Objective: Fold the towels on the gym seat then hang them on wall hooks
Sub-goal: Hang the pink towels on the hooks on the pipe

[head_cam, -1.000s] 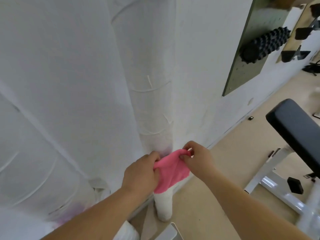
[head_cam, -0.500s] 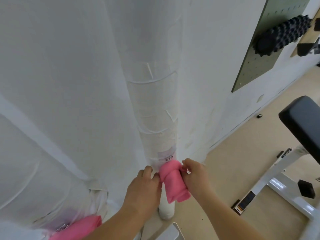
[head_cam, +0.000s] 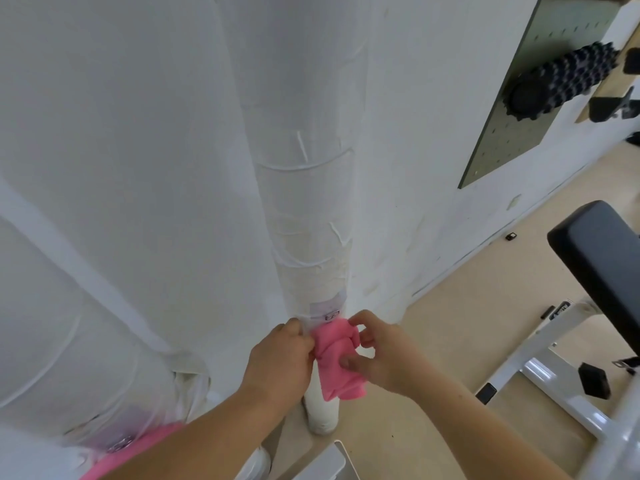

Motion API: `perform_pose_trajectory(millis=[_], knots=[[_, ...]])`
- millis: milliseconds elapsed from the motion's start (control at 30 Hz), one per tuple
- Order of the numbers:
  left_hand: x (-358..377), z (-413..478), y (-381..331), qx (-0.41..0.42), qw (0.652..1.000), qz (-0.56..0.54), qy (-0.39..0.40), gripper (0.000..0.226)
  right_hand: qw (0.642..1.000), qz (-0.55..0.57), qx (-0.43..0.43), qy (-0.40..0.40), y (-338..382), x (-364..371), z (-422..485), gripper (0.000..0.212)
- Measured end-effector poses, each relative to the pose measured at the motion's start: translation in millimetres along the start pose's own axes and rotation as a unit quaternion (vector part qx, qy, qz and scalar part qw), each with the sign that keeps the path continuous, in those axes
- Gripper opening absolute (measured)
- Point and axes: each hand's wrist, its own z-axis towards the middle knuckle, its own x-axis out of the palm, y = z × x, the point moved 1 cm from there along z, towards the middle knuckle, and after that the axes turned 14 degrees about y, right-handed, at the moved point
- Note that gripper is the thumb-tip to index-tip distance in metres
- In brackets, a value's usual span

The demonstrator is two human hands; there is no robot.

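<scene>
At the white pipe (head_cam: 308, 202) by the wall, head cam, I see: left hand (head_cam: 280, 362) grips the pink towel (head_cam: 337, 372) at its left edge, right hand (head_cam: 381, 355) pinches its front w/ thumb & fingers. Small tag (head_cam: 330, 316) just above, text unreadable. 2nd towel (head_cam: 138, 448) lower left.

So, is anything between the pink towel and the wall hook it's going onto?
Nothing visible. The left hand and right hand both hold the pink towel, its top edge right below the wall hook on the white column, with no object between.
</scene>
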Motion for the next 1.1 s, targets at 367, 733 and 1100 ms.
perform_pose_trajectory(millis=[367, 733, 1100], knots=[[25.7, -2.2, -18.8, 0.065, 0.996, 0.051, 0.026, 0.058, 0.995, 0.003, -0.023, -0.095, 3.0, 8.6, 14.5, 0.015], [34.9, 9.7, -21.2, -0.006, 0.978, -0.209, 0.003, 0.038, 0.975, 0.181, -0.026, -0.129, -15.7, 37.2, 14.7, 0.019], [16.2, -0.2, -18.1, 0.049, 0.996, -0.052, -0.045, 0.028, 0.981, 0.014, -0.075, -0.178, -4.7, 29.9, 1.8, 0.045]])
